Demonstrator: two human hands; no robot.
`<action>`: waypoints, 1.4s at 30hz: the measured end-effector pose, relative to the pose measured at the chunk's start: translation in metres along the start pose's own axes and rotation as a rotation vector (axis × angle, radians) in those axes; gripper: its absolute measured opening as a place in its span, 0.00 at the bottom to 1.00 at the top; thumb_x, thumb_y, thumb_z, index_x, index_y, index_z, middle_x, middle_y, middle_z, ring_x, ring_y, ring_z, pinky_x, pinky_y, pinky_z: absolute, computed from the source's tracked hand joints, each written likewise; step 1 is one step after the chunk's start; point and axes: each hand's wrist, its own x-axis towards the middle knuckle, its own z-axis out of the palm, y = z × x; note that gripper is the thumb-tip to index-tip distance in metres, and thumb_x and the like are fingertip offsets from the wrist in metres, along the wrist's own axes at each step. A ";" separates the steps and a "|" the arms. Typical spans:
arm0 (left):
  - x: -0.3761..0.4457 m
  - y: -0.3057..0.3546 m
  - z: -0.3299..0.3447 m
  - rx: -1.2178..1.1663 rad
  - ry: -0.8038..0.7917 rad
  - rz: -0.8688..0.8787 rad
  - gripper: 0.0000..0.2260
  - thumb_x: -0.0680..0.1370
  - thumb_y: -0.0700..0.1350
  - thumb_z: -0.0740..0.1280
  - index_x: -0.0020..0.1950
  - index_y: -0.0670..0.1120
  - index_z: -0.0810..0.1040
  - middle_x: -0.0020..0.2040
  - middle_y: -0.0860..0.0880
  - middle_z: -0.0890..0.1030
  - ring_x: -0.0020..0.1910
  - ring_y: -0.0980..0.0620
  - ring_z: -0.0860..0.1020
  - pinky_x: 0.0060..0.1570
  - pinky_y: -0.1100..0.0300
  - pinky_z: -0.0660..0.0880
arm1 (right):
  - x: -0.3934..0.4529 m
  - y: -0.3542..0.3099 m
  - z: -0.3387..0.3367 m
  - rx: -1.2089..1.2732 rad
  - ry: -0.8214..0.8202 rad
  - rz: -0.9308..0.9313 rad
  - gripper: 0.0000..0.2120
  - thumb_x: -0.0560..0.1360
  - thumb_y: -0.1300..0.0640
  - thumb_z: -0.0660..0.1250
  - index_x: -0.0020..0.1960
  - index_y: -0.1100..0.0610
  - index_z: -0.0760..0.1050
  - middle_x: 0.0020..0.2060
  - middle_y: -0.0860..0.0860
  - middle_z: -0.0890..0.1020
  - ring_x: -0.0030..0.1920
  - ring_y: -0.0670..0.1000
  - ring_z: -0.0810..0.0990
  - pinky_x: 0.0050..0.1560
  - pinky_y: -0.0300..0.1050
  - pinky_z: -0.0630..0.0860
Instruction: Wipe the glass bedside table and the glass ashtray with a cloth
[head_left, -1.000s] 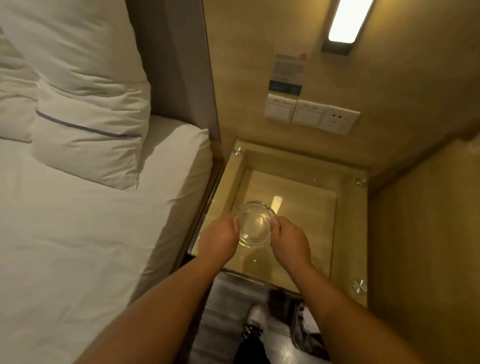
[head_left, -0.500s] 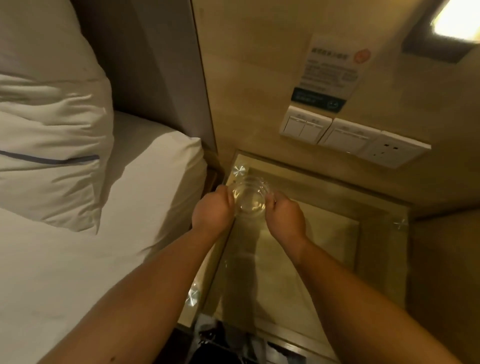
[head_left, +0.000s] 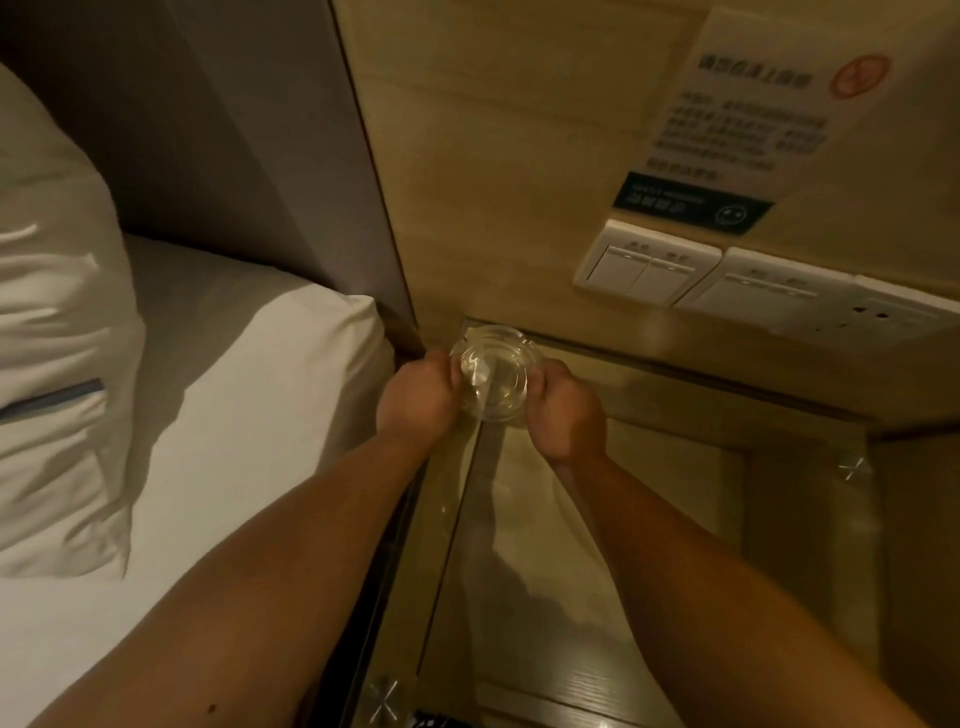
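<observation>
A round clear glass ashtray (head_left: 496, 371) is held between both hands over the far left corner of the glass bedside table (head_left: 675, 519). My left hand (head_left: 415, 397) grips its left rim and my right hand (head_left: 566, 410) grips its right rim. Whether the ashtray rests on the glass or hangs just above it cannot be told. The table top is transparent, with metal fittings at its corners and a wooden shelf visible beneath. No cloth is in view.
A bed with white sheets (head_left: 234, 415) and a pillow (head_left: 57, 338) lies directly left of the table. Behind the table stands a wooden wall panel with light switches (head_left: 649, 262), a socket (head_left: 872, 314) and a printed notice (head_left: 748, 119).
Both hands have carried the ashtray from the middle of the table toward its far left corner. The camera has moved closer and lower toward the wall.
</observation>
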 end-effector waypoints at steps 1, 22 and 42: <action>0.003 0.000 0.001 -0.001 0.008 0.003 0.16 0.83 0.51 0.51 0.52 0.41 0.72 0.44 0.40 0.80 0.44 0.39 0.77 0.36 0.54 0.64 | 0.003 0.000 0.002 0.003 0.003 0.010 0.20 0.82 0.49 0.51 0.58 0.60 0.75 0.48 0.60 0.82 0.48 0.62 0.79 0.42 0.47 0.69; 0.010 -0.002 0.008 -0.030 0.054 0.029 0.15 0.83 0.51 0.50 0.49 0.43 0.71 0.37 0.46 0.76 0.37 0.44 0.75 0.33 0.56 0.62 | 0.011 -0.002 0.005 0.010 0.050 0.054 0.18 0.83 0.49 0.50 0.57 0.57 0.75 0.46 0.59 0.82 0.45 0.61 0.79 0.40 0.44 0.67; -0.015 0.001 -0.029 0.381 0.091 0.199 0.21 0.81 0.56 0.50 0.56 0.42 0.74 0.52 0.41 0.76 0.48 0.42 0.74 0.44 0.51 0.70 | -0.012 -0.005 -0.042 -0.274 0.000 0.000 0.24 0.80 0.41 0.50 0.66 0.55 0.69 0.56 0.57 0.79 0.54 0.59 0.78 0.47 0.49 0.73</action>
